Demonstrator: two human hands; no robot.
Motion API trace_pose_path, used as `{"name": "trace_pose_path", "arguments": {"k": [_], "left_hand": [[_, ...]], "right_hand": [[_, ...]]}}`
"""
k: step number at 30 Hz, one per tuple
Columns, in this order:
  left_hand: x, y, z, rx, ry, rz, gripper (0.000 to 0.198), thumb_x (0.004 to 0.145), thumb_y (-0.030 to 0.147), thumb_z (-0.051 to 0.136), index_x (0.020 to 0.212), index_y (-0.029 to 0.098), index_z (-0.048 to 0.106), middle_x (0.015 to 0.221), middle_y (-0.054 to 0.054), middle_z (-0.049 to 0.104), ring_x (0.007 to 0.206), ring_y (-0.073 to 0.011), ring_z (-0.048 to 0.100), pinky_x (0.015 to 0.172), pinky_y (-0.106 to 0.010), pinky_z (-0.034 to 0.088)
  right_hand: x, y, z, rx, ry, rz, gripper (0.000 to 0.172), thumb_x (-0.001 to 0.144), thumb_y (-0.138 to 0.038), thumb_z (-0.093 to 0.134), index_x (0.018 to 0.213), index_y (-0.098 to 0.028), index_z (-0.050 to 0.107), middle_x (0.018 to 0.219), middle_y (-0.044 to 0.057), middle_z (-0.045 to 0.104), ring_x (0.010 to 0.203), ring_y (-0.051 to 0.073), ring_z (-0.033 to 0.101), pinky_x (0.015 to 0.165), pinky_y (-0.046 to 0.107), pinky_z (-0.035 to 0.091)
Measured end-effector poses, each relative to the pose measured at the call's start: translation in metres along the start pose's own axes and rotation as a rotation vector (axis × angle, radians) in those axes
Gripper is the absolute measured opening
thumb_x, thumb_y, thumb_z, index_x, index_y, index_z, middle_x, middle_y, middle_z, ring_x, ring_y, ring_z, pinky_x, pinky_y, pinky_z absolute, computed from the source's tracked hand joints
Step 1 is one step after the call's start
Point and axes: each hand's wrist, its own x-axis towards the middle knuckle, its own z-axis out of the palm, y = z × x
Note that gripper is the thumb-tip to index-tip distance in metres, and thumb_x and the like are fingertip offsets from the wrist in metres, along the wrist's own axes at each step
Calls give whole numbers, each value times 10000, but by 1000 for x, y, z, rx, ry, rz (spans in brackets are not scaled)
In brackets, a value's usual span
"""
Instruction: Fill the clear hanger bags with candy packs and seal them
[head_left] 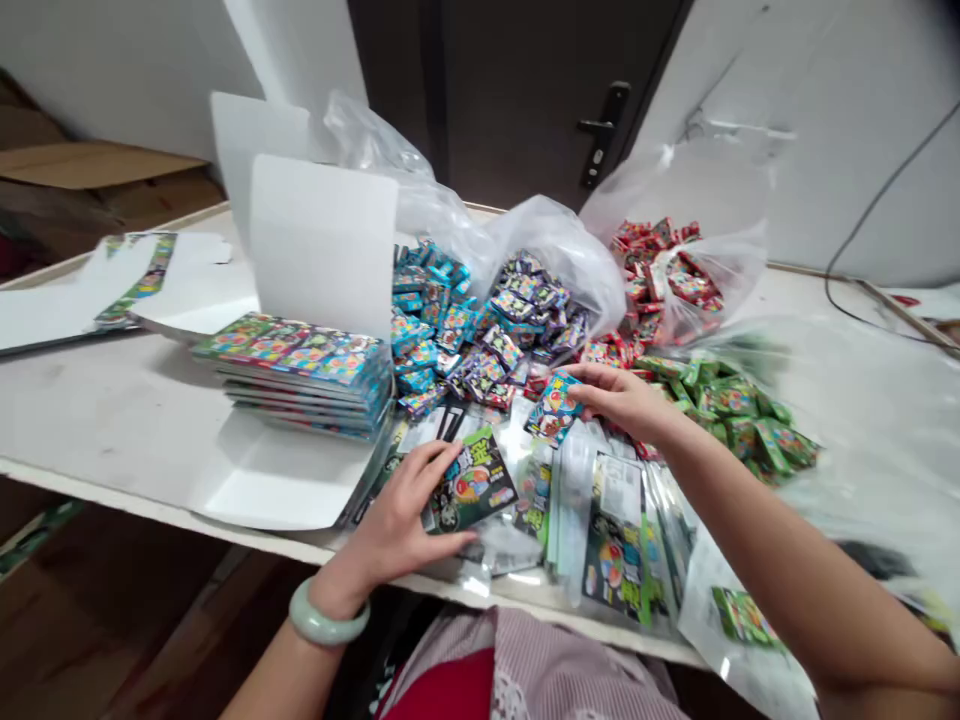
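Note:
My left hand (405, 520), with a pale bangle at the wrist, is closed on a black and green printed packet (476, 485) near the table's front edge. Thumb and fingers of my right hand (619, 400) pinch a small blue candy packet (556, 408), held just above and right of the other packet. Under and beside both hands lie several clear plastic sleeves with black and green cards (619, 555). Behind them are heaps of small packets: blue (424, 320), purple (525, 300), red (664, 265) and green (739, 400).
On the left, an open white carton (322, 240) holds a stack of printed flat packs (300, 360). Clear plastic bags (555, 235) stand around the heaps. White printed cardboard (142, 285) lies at far left. A dark door (510, 100) is behind the table.

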Motion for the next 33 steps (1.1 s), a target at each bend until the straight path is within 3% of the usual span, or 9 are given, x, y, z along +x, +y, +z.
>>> {"name": "trace_pose_path", "arguments": {"k": [3, 7, 14, 17, 19, 21, 23, 29, 33], "left_hand": [[4, 3, 3, 47, -9, 18, 869, 777, 365, 720, 1487, 281, 225, 1366, -123, 406, 1265, -328, 436, 1069, -483, 401], [19, 8, 15, 120, -48, 67, 851, 790, 397, 703, 1486, 269, 231, 1348, -127, 414, 1248, -335, 445, 1057, -498, 401], [38, 18, 26, 129, -127, 141, 839, 795, 465, 682, 1483, 266, 246, 1357, -121, 409, 1243, -331, 453, 1055, -479, 403], [38, 17, 22, 135, -116, 131, 821, 805, 471, 671, 1481, 276, 247, 1334, -114, 418, 1225, -322, 465, 1048, -481, 408], [39, 17, 23, 133, -125, 129, 821, 803, 478, 671, 1479, 283, 248, 1338, -112, 412, 1228, -322, 462, 1048, -487, 407], [41, 20, 26, 121, -150, 134, 838, 792, 489, 680, 1479, 285, 247, 1352, -112, 401, 1238, -326, 454, 1051, -491, 405], [44, 24, 30, 107, -181, 140, 848, 788, 483, 686, 1481, 283, 241, 1360, -112, 397, 1242, -325, 452, 1051, -484, 410], [49, 40, 35, 103, -244, 176, 888, 770, 421, 722, 1490, 273, 222, 1354, -121, 402, 1249, -327, 441, 1056, -485, 409], [55, 52, 40, 68, -259, 236, 922, 753, 397, 743, 1495, 258, 212, 1365, -134, 397, 1259, -328, 426, 1057, -499, 407]], "right_hand": [[-38, 12, -11, -539, 172, 2, 320, 802, -384, 602, 1062, -198, 586, 794, 44, 650, 687, 177, 586, 594, 288, 430], [-60, 34, -5, -1106, 106, 297, 222, 842, -324, 568, 974, -151, 613, 863, 151, 696, 831, 281, 650, 689, 351, 451], [-84, 66, -20, -787, 59, 274, 359, 938, -478, 469, 1121, -187, 574, 874, 68, 723, 793, 194, 681, 723, 297, 497], [-108, 81, -35, -715, -57, 102, 644, 767, -357, 734, 1327, -196, 460, 1219, 123, 640, 1075, 254, 620, 909, 375, 479], [-120, 93, -36, -803, -171, 33, 928, 602, -270, 850, 1409, -220, 393, 1443, 143, 455, 1324, 330, 413, 1070, 469, 354], [-126, 103, -33, -869, -223, -33, 970, 586, -222, 839, 1434, -219, 368, 1490, 143, 384, 1391, 349, 293, 1120, 520, 264], [-128, 108, -28, -861, -212, -116, 866, 647, -220, 775, 1418, -172, 385, 1436, 165, 434, 1349, 326, 361, 1108, 501, 296], [-136, 75, -26, -722, 104, -302, 813, 699, -271, 718, 1408, -163, 338, 1351, 170, 439, 1278, 294, 416, 1076, 462, 372], [-139, 41, -17, -848, 120, -337, 811, 756, -357, 726, 1434, -197, 310, 1376, 185, 406, 1269, 320, 409, 1046, 488, 400]]}}
